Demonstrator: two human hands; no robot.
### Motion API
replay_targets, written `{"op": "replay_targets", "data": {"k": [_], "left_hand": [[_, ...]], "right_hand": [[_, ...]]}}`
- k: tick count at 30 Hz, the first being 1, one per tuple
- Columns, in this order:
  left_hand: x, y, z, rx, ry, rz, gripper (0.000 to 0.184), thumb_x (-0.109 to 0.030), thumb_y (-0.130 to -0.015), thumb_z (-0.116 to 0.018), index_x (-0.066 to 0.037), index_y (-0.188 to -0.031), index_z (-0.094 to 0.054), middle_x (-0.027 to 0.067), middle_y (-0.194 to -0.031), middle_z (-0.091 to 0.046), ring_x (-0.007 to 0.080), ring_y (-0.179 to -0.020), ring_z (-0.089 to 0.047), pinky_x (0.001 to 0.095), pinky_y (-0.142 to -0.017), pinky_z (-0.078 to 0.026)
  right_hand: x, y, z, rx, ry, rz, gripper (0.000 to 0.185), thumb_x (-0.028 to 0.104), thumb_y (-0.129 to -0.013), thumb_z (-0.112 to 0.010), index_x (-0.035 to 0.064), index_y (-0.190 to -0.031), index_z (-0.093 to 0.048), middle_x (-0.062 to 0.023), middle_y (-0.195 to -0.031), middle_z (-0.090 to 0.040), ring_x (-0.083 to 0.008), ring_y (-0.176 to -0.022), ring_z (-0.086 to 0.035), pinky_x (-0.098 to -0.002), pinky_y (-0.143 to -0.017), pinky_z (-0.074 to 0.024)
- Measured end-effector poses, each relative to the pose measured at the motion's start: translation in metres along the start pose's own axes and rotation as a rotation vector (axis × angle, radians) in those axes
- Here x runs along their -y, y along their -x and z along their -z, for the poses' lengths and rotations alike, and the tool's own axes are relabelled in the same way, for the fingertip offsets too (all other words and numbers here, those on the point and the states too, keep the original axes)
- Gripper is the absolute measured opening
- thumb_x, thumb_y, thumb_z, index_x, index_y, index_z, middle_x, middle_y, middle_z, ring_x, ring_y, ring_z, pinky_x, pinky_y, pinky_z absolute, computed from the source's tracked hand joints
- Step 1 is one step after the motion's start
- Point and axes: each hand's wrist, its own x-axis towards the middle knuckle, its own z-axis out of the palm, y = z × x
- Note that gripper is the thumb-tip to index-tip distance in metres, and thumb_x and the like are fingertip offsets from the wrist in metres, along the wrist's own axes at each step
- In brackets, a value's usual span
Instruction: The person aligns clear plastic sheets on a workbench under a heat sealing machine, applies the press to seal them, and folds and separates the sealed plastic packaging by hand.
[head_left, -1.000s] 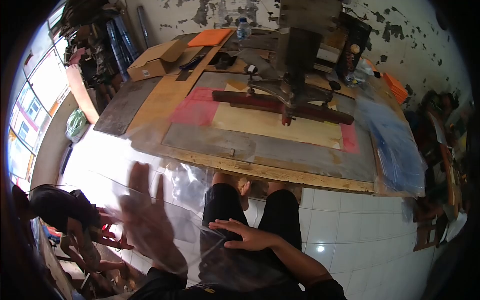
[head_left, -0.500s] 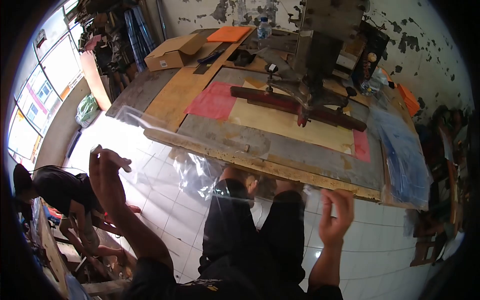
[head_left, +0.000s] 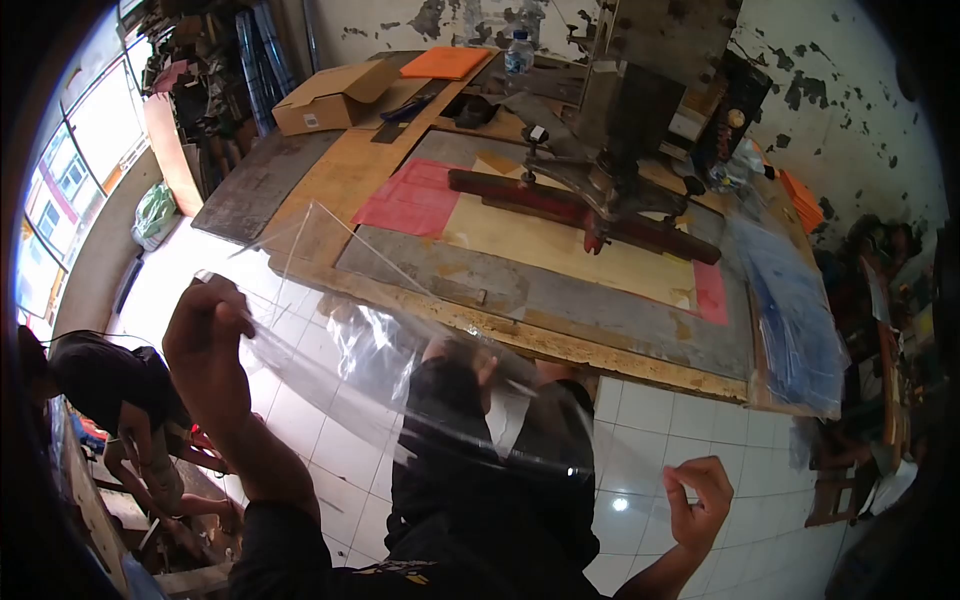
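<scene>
My left hand is closed, pinching the edge of a clear plastic sheet. The sheet hangs over my lap and slants down to the right; one corner rises in front of the table edge. My right hand is low on the right with thumb and fingertips pressed together. It appears apart from the visible end of the sheet, and I cannot make out anything in its pinch. In front stands a press with a dark red bar over a yellow sheet with pink ends.
Blue-tinted clear plastic sheets lie on the table's right side. A cardboard box, orange sheets and a water bottle are at the back. Another person bends over at the lower left.
My right hand has moved down and slightly right, toward me. My left hand has shifted slightly left, and the clear sheet now spreads lower across my lap.
</scene>
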Motion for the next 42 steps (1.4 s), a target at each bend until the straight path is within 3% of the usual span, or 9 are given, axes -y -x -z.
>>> {"op": "replay_targets", "data": {"k": [3, 7, 8, 11, 12, 15, 20, 29, 42], "left_hand": [[-0.021, 0.003, -0.027, -0.239, -0.354, -0.101, 0.016, -0.010, -0.091, -0.083, 0.000, -0.095, -0.072, 0.0066, -0.098, -0.058, 0.0146, -0.090, -0.057, 0.0277, -0.078, -0.046], [-0.011, 0.019, -0.076, -0.177, -0.625, -0.265, 0.024, -0.001, -0.074, -0.089, -0.007, -0.094, -0.079, 0.0124, -0.132, -0.062, 0.0313, -0.127, -0.059, 0.0492, -0.112, -0.040], [-0.013, 0.026, -0.089, -0.125, -0.520, -0.254, 0.024, -0.001, -0.073, -0.090, -0.008, -0.093, -0.078, 0.0150, -0.136, -0.066, 0.0321, -0.130, -0.060, 0.0473, -0.110, -0.043], [-0.005, 0.034, -0.113, 0.107, -0.176, -0.432, 0.028, -0.010, -0.077, -0.092, -0.005, -0.098, -0.074, 0.0093, -0.101, -0.079, 0.0244, -0.083, -0.077, 0.0316, -0.068, -0.058], [-0.008, 0.036, -0.119, 0.119, -0.163, -0.532, 0.029, -0.013, -0.077, -0.092, -0.006, -0.098, -0.074, 0.0086, -0.101, -0.080, 0.0230, -0.082, -0.078, 0.0302, -0.066, -0.057], [-0.021, 0.044, -0.133, 0.166, -0.168, -0.701, 0.030, -0.025, -0.082, -0.092, -0.010, -0.098, -0.071, 0.0072, -0.103, -0.081, 0.0208, -0.083, -0.078, 0.0297, -0.066, -0.058], [-0.037, 0.048, -0.152, 0.206, -0.084, -0.823, 0.036, -0.028, -0.080, -0.092, -0.010, -0.104, -0.073, 0.0057, -0.104, -0.080, 0.0184, -0.080, -0.077, 0.0265, -0.061, -0.053], [-0.035, 0.044, -0.160, 0.308, -0.012, -0.827, 0.031, -0.026, -0.079, -0.089, -0.011, -0.103, -0.076, 0.0006, -0.096, -0.077, 0.0099, -0.065, -0.067, 0.0232, -0.055, -0.045], [-0.036, 0.042, -0.192, 0.529, 0.124, -0.585, 0.021, -0.020, -0.088, -0.085, -0.010, -0.102, -0.072, 0.0002, -0.088, -0.070, 0.0194, -0.065, -0.070, 0.0328, -0.058, -0.055]], "right_hand": [[0.007, 0.009, 0.014, 0.143, -0.079, -0.115, 0.015, -0.004, -0.081, -0.083, 0.0019, -0.094, -0.081, -0.0110, -0.087, -0.069, -0.0216, -0.076, -0.072, -0.0306, -0.068, -0.0559], [-0.010, 0.011, 0.030, 0.500, 0.001, -0.243, 0.017, 0.002, -0.082, -0.085, 0.0024, -0.099, -0.080, -0.0115, -0.094, -0.072, -0.0248, -0.082, -0.072, -0.0349, -0.076, -0.0578], [-0.015, 0.012, 0.032, 0.690, 0.033, -0.343, 0.023, 0.003, -0.081, -0.087, 0.0020, -0.103, -0.079, -0.0119, -0.100, -0.073, -0.0263, -0.088, -0.073, -0.0358, -0.079, -0.0576], [0.001, -0.007, 0.027, 0.808, -0.026, -0.272, 0.038, 0.008, -0.081, -0.090, 0.0041, -0.117, -0.077, -0.0125, -0.111, -0.073, -0.0296, -0.105, -0.073, -0.0377, -0.093, -0.0566], [-0.009, -0.011, 0.023, 0.748, -0.077, -0.171, 0.053, 0.028, -0.082, -0.092, 0.0067, -0.127, -0.074, -0.0131, -0.125, -0.070, -0.0318, -0.118, -0.069, -0.0409, -0.099, -0.0559], [0.022, -0.036, -0.022, 0.261, -0.252, -0.057, 0.070, 0.046, -0.083, -0.091, 0.0007, -0.132, -0.070, -0.0166, -0.134, -0.068, -0.0366, -0.128, -0.065, -0.0468, -0.112, -0.0506], [0.087, -0.093, -0.067, 0.218, -0.366, 0.420, 0.079, 0.041, -0.085, -0.091, -0.0005, -0.146, -0.061, -0.0177, -0.151, -0.061, -0.0392, -0.148, -0.052, -0.0505, -0.121, -0.0420], [0.080, -0.126, -0.070, 0.355, -0.231, 0.486, 0.061, 0.021, -0.083, -0.092, 0.0046, -0.136, -0.068, -0.0136, -0.138, -0.068, -0.0328, -0.133, -0.063, -0.0474, -0.111, -0.0488], [0.078, -0.123, -0.064, 0.289, -0.329, 0.151, 0.028, 0.007, -0.090, -0.085, 0.0011, -0.117, -0.077, -0.0124, -0.105, -0.079, -0.0266, -0.096, -0.077, -0.0369, -0.087, -0.0587]]}}
